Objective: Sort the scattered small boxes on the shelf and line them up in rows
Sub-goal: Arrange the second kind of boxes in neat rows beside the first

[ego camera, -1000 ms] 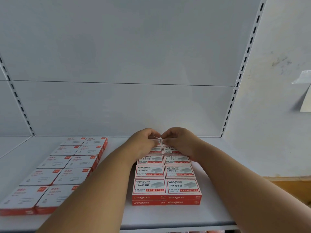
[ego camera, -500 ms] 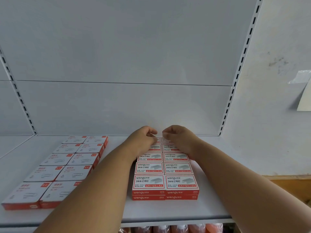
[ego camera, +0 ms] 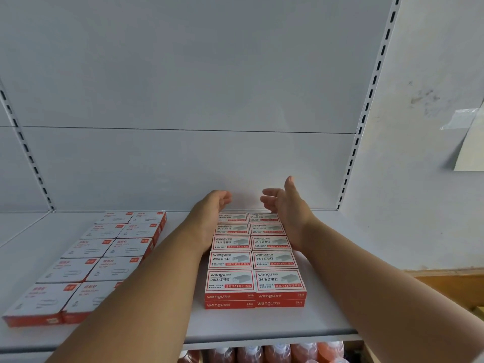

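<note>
While hands hover apart, stapler-pin boxes (ego camera: 255, 260) read "wengu 24/6", two columns.

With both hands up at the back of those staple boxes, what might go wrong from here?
1. The staple boxes are stacked two high; the forearms lie close along both sides, so drawing back might nudge a top box askew.
2. The front pair sits near the shelf edge; a forward bump might push it off.
3. The left hand and right hand are open, holding nothing, so they steady nothing.
</note>
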`<action>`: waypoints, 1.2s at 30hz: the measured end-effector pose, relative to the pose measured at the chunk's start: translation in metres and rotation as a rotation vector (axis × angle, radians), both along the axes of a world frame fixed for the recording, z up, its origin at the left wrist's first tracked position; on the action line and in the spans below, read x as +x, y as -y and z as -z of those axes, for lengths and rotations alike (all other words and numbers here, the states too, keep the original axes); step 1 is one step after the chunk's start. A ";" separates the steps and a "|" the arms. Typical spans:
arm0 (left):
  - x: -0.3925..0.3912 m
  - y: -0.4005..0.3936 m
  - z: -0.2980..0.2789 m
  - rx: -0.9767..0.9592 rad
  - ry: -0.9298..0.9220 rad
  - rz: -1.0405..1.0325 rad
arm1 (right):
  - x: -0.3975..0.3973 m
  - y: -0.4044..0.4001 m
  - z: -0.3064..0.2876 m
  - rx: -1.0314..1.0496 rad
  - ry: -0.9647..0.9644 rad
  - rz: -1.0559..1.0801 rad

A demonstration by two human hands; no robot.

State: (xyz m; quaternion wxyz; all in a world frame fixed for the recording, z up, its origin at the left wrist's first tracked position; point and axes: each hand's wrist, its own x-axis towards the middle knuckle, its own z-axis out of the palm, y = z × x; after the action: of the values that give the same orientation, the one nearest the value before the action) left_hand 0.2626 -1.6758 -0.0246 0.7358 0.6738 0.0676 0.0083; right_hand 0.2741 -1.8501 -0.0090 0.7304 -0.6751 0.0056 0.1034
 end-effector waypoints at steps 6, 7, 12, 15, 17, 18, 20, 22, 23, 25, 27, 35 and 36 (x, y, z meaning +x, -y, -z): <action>-0.004 -0.007 0.003 -0.059 0.012 -0.063 | -0.011 0.007 -0.003 0.096 -0.080 0.001; -0.004 -0.008 0.004 -0.079 0.013 -0.076 | -0.013 0.008 -0.004 0.108 -0.099 -0.015; -0.006 -0.005 0.006 -0.071 0.003 -0.056 | -0.015 0.003 0.000 0.075 -0.111 -0.045; -0.006 -0.004 0.007 -0.047 0.015 -0.050 | -0.013 0.002 0.002 0.073 -0.101 -0.038; -0.007 -0.004 0.006 -0.051 0.006 -0.038 | -0.014 0.004 0.003 0.072 -0.098 -0.026; -0.008 -0.003 0.004 -0.052 0.003 -0.035 | -0.014 0.005 0.002 0.074 -0.098 -0.022; -0.011 -0.003 0.000 -0.058 -0.006 -0.032 | -0.017 0.007 0.001 0.084 -0.101 -0.024; -0.013 -0.003 -0.002 -0.080 -0.016 -0.022 | -0.020 0.008 0.000 0.092 -0.109 -0.036; -0.014 -0.003 -0.002 -0.094 -0.023 -0.020 | -0.021 0.007 0.000 0.092 -0.115 -0.045; -0.014 -0.002 -0.002 -0.101 -0.033 -0.010 | -0.025 0.006 0.001 0.084 -0.120 -0.064; -0.013 -0.001 -0.002 -0.082 -0.024 -0.004 | -0.026 0.005 0.002 0.080 -0.119 -0.075; -0.018 -0.005 -0.007 -0.079 -0.093 0.002 | -0.032 0.009 0.001 0.110 -0.120 -0.087; -0.021 -0.006 -0.008 -0.062 -0.121 0.006 | -0.033 0.010 0.000 0.110 -0.123 -0.086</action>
State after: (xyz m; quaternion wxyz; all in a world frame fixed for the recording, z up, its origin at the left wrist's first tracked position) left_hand 0.2416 -1.6700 -0.0163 0.7510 0.6501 0.1102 -0.0365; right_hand 0.2414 -1.8602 -0.0094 0.7595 -0.6260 0.0156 0.1762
